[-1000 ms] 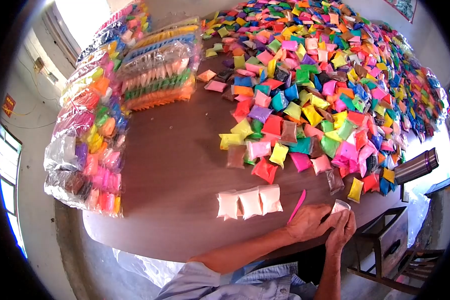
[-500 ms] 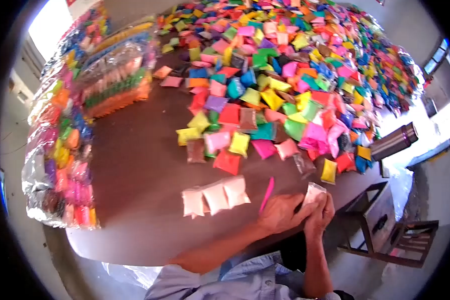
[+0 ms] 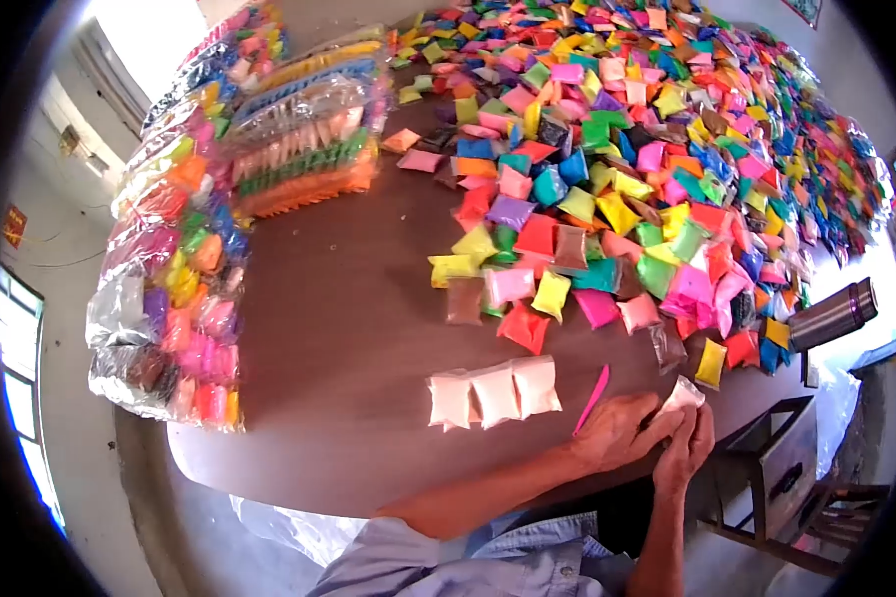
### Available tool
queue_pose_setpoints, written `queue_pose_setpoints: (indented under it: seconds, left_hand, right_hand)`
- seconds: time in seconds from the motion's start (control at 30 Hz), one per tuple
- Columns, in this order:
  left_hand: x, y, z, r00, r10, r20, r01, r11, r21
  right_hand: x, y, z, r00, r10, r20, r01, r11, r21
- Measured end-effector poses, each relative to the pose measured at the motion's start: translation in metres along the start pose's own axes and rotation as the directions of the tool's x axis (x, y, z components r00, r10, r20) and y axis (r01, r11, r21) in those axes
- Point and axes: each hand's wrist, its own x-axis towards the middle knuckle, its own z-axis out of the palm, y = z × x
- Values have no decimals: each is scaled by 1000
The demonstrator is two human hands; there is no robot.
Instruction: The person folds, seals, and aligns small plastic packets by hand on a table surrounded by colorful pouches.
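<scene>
Near the table's front edge, my left hand (image 3: 612,433) and my right hand (image 3: 687,446) are together, fingers closed around a small pale-pink packet (image 3: 684,394) in clear film. Its upper part shows above the fingers; the rest is hidden. Left of my hands lies a thin bright-pink strip (image 3: 592,398) like a plastic knife. Farther left, three pale-pink packets (image 3: 495,394) rest side by side on the brown table (image 3: 319,328). The closest loose pieces to my hands are a yellow packet (image 3: 710,364) and a brown packet (image 3: 669,348).
A large heap of colourful packets (image 3: 607,209) covers the back and right. Clear bags of packets (image 3: 184,289) line the left edge, beside rows of bundled packets (image 3: 309,149). A metal flask (image 3: 834,316) lies at the right edge. A wooden stool (image 3: 767,478) stands below right.
The view has swung left, so the table and its things appear farther right. Both hands stay together on the pale-pink packet. The three packets and the pink strip have not moved on the table.
</scene>
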Motion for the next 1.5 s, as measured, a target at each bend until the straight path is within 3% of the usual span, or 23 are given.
queue_pose_setpoints:
  seconds: [0.07,0.13,0.3,0.57,0.63,0.73,0.97,1.03,1.07,1.1,1.13,1.2,1.27,1.3,1.33,1.43,1.5]
  left_hand:
    - [2,1,-1,1000,-1,-1,1,999,-53]
    - [2,0,2,999,10,-45,-14,995,-99]
    - [4,-2,0,997,55,-45,-58,996,-64]
    - [5,3,-2,996,78,-42,-80,995,-57]
    - [7,12,-9,997,-49,56,53,995,-82]
    - [6,-1,-1,999,-16,35,21,991,-132]
    - [3,-7,3,998,39,-43,-41,998,-49]
    - [2,2,-1,997,-72,-35,70,996,-54]
    - [1,-1,0,998,-56,-12,55,996,-71]
    - [0,-6,2,998,-64,-21,63,996,-58]
    - [0,-7,4,997,-71,-28,70,996,-48]
    - [2,-1,1,997,-77,-6,77,996,-40]
    - [4,8,-3,996,-89,1,89,996,-15]
    - [4,13,-5,990,-144,1,144,987,-73]
    - [5,14,-6,980,-201,4,199,972,-127]
    - [3,0,-3,989,-143,-44,138,985,-103]
    - [7,6,-4,989,-113,-90,106,991,-85]
  right_hand:
    - [0,-4,-2,999,-46,24,47,997,-60]
    - [-1,-8,-2,999,15,32,-15,1000,-8]
    - [-4,-2,3,1000,21,22,-24,990,142]
    - [0,-6,2,999,43,19,-45,991,127]
    - [0,-5,-2,999,17,29,-19,996,83]
    - [-2,-8,1,997,-48,54,45,997,58]
    - [-2,-6,-3,994,19,108,-35,989,144]
    - [-1,-14,1,993,44,108,-64,979,192]
    - [-2,-17,0,991,68,115,-94,967,238]
    - [-14,0,11,986,149,-77,-115,937,329]
    - [-7,-11,2,990,94,107,-124,938,323]
    - [-5,0,-3,990,81,119,-100,981,164]
    - [-3,-11,-2,994,64,87,-78,982,171]
    - [-4,-12,-4,996,40,82,-48,994,97]
    - [-4,-16,-3,995,43,89,-55,989,137]
    - [-3,-25,2,995,44,90,-52,994,94]
    - [-2,-24,8,998,-38,56,35,997,66]
